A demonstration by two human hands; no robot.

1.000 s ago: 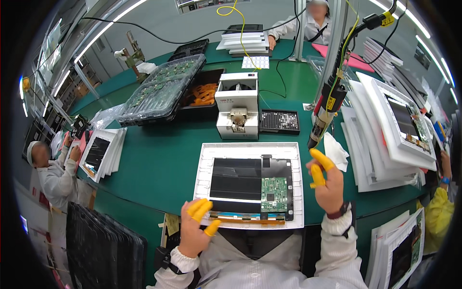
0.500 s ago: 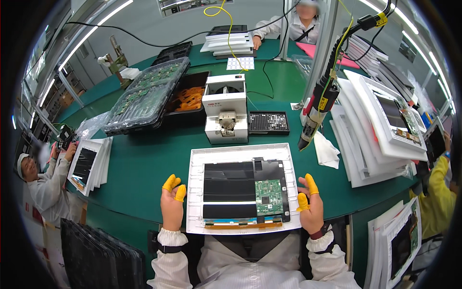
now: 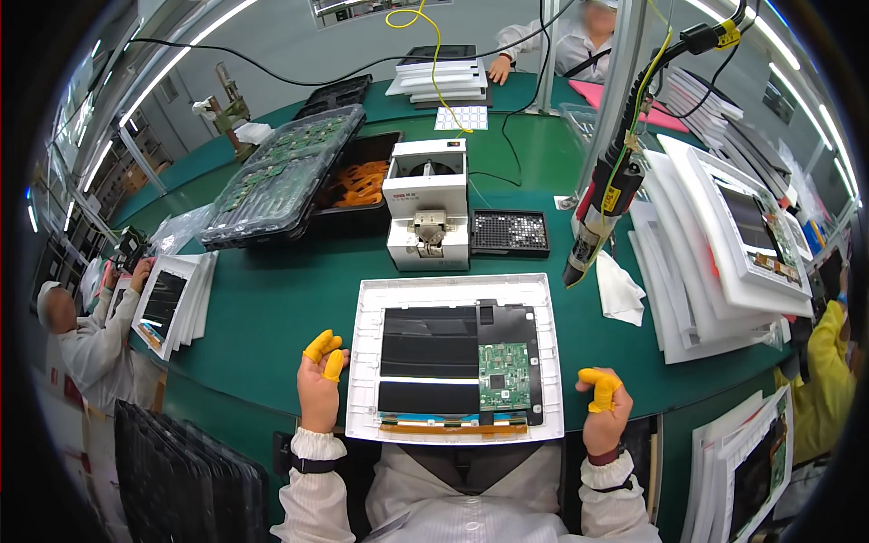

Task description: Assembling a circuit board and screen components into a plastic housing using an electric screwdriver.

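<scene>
A white-framed display panel [image 3: 550, 362] lies in front of me, its back facing up. It carries a dark screen module [image 3: 429, 348], a green circuit board [image 3: 504, 380] and an orange-brown strip along the near edge. Just off the panel's left side is my left hand [image 3: 319, 389], open, with yellow finger cots on thumb and forefinger and nothing held. My right hand [image 3: 606, 416] is farther off the right side. Its yellow-capped thumb and forefinger are curled together, and nothing shows between them. Neither hand touches the panel.
Beyond the panel stand a white tabletop machine [image 3: 427, 208] and a black tray of small parts [image 3: 510, 233]. A cabled tool [image 3: 593, 222] hangs right of them, above a white cloth [image 3: 621, 290]. Stacked panels [image 3: 706, 262] rise at right; clear trays of circuit boards [image 3: 281, 181] sit left.
My right hand has drawn away from the panel, to the right and nearer to me, and its fingers have curled together. The left hand has shifted slightly. The panel has stayed in place.
</scene>
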